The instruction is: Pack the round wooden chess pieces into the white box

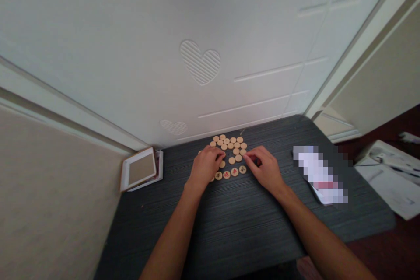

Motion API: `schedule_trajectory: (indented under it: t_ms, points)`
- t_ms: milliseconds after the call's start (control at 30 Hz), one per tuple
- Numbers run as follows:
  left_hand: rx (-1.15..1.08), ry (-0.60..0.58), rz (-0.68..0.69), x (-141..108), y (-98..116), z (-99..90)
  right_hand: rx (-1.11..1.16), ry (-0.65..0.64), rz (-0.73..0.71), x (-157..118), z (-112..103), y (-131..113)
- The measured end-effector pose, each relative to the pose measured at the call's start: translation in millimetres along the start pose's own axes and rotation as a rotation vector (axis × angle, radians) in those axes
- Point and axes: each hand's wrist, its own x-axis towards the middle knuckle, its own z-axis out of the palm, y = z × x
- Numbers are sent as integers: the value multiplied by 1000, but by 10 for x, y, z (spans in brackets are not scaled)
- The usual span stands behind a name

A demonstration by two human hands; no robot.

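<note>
Round pale discs (236,145), some lettered, lay on a dark grained table (236,218), left hand (206,162) curled over them, right hand (264,167) bent beside them, finger grip on both was unclear.

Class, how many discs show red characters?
2: a red-marked disc and a second red-marked disc, side by side in the nearest row. The left hand may hide more.

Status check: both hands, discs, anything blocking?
Left hand at left of wooden discs, grip unclear. Right hand at their right edge, grip unclear. Marked discs in a near row, blank-topped ones behind. Left hand hides part of that row.
</note>
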Motion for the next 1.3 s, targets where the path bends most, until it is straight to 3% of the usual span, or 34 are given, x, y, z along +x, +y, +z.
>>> schedule_trajectory:
  t_ms: [367, 500, 600, 767, 967, 1100, 1300]
  points:
    - [58, -10, -114, 71, 106, 37, 23, 35, -20, 0, -17, -49]
    - [-55, 83, -99, 83, 146, 17, 31, 58, -21, -3, -17, -63]
    - [-283, 184, -110, 22, 196, -38, 41, 74, -25, -8, -12, -83]
    - [-834, 197, -184, -236, 307, -86, 80, 62, -72, -31, 7, -142]
    - [-1568, 272, -451, -479, 411, 40, 147, 20, -173, -130, 69, -249]
    - [-1763, 215, -528, -515, 483, 117, 150, 15, -233, -197, 118, -335]
    - [-1896, 88, -535, -552, 542, 146, 107, -1, -311, -216, 147, -370]
